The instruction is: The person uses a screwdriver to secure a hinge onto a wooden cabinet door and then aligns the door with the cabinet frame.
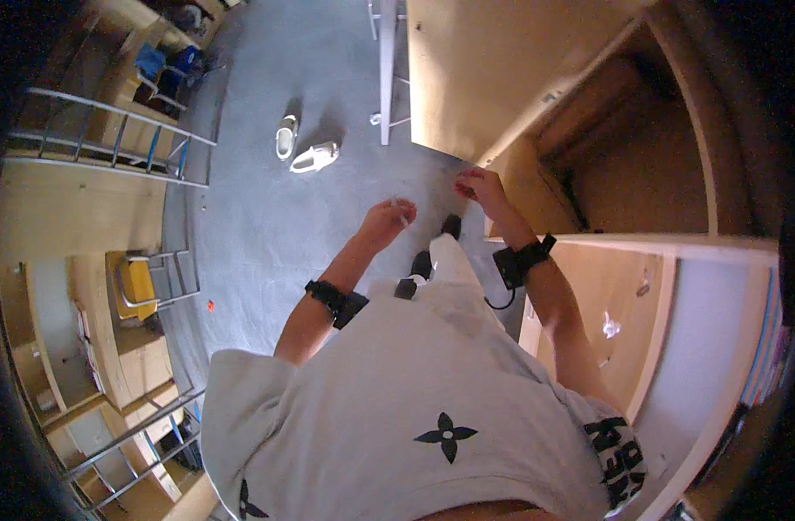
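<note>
My left hand point(387, 224) is held out over the floor with its fingers curled together. A small pale bit shows at its fingertips, too small to name. My right hand point(482, 188) is to the right of it and a little farther forward, fingers bent and drawn together. It is close to the lower corner of a wooden cabinet door point(493, 78); whether it touches the door I cannot tell. What the right fingers hold, if anything, is hidden. Each forearm wears a black strap with a small box. The hands are apart.
The wooden cabinet point(649, 165) on my right has a dark open compartment. A pair of white shoes point(304, 149) lies on the grey floor point(267, 226) ahead. To my left are metal ladder rails point(111, 161), a yellow chair point(137, 282) and wooden shelves point(93, 365).
</note>
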{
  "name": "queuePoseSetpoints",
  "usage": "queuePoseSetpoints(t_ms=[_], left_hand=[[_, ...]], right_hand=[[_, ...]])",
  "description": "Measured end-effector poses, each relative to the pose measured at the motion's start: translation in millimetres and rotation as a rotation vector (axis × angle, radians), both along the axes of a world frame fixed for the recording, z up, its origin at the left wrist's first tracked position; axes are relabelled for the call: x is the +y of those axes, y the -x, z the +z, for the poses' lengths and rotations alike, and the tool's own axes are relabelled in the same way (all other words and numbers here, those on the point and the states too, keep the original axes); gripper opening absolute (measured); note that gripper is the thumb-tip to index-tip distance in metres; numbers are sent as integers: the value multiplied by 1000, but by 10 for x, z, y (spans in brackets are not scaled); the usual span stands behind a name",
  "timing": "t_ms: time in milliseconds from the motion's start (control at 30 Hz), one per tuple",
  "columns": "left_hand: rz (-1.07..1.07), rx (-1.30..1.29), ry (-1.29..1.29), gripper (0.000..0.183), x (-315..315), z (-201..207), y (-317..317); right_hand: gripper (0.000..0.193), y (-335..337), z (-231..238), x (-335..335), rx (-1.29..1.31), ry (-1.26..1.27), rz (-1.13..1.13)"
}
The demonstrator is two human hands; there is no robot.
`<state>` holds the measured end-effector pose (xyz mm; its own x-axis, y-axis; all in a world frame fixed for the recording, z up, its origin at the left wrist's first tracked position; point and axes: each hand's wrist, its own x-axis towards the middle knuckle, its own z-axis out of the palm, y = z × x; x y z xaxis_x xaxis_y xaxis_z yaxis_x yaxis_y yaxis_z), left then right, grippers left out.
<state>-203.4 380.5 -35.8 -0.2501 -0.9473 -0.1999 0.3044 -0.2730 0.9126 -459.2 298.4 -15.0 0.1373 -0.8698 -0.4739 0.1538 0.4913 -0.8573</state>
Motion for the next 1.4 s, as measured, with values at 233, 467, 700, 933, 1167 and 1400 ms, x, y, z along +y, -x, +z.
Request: queuePoseSetpoints(t_ms=[233,467,700,933,1167,1400], left_hand=[[353,362,-400,16,-48,58,-789],[521,505,-343,16,-787,-13,-1117],[447,374,-329,14,-1664,68,-1144],[373,298,-379,13,-2348,259,-1060],[76,322,-300,16,-2956,325,-1116],[-34,248,-420,13,-3576,148,-1219]], right_hand=[[15,-717,90,-1866,-223,7,-45],[12,-1010,63,-3255,-429,-102,-217],[8,-1099,-53,-3534,-749,-175,-260],[10,-1195,-29,-3437,-808,-266,-464],[8,-1247,81,-3386,-961,-260,-573],[8,-1343,193,-3363,-685,-222,-720]])
